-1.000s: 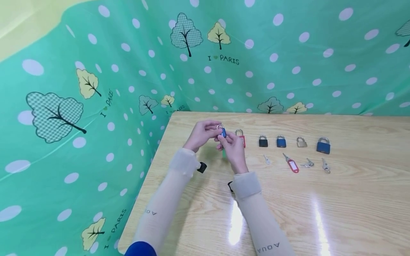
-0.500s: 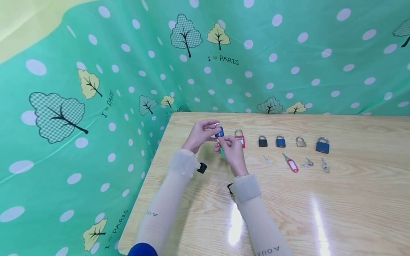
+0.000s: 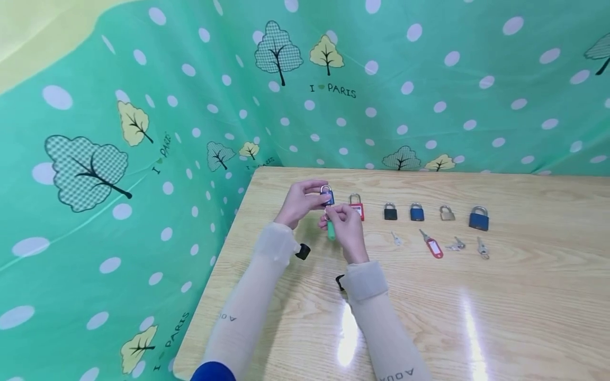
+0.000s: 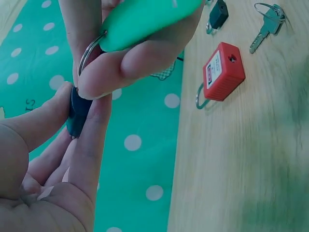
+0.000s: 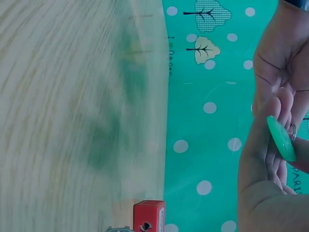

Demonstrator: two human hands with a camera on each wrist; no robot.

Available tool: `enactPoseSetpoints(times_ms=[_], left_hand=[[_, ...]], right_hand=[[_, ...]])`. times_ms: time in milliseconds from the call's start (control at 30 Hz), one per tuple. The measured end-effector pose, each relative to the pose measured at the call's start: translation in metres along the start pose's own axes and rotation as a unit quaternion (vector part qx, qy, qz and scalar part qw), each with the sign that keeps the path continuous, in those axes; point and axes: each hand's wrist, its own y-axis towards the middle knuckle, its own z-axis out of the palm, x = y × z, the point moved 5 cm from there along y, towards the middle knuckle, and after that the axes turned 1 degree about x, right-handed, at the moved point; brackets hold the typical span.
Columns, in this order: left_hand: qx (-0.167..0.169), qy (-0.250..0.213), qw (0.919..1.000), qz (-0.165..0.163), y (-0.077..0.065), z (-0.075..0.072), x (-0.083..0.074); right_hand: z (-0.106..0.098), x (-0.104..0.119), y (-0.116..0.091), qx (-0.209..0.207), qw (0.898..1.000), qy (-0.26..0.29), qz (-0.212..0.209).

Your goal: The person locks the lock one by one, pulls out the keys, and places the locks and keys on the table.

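In the head view my left hand [image 3: 300,202] holds a small blue padlock [image 3: 327,198] upright, its silver shackle on top. Just below it, my right hand [image 3: 349,226] pinches a key on a ring at the padlock's underside. From that ring hangs a green key tag [image 3: 331,230]. The left wrist view shows the padlock [image 4: 78,112] between left thumb and fingers, with the green tag [image 4: 145,21] above. Right fingers hide the key itself, so how far it sits in the lock I cannot tell. The right wrist view shows the tag [image 5: 280,138] edge-on.
On the wooden table [image 3: 429,317], a red padlock [image 3: 356,210] stands just right of my hands. Farther right are a black padlock [image 3: 390,214], a blue one [image 3: 416,213], a brass-coloured one [image 3: 447,214] and a larger blue one [image 3: 478,220]. Keys, including a red-tagged key [image 3: 433,247], lie before them.
A second ago the two hands were close together around the padlock. My right hand has since shifted lower, below the lock, and the green tag has come into fuller view.
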Motion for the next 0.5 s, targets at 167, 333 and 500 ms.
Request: enactPoseSetpoints(times_ms=[167, 333, 500], left_hand=[[-0.042, -0.046, 0.9981, 0.007, 0.003, -0.015, 0.001], [-0.049, -0.051, 0.9975, 0.002, 0.007, -0.026, 0.003], [-0.046, -0.036, 0.9982, -0.011, 0.013, -0.030, 0.013]], right_hand=[[0.001, -0.013, -0.005, 0.004, 1.000, 0.007, 0.029], [0.004, -0.024, -0.005, 0.002, 1.000, 0.007, 0.028], [0.008, -0.033, 0.000, 0.013, 0.998, -0.048, 0.044]])
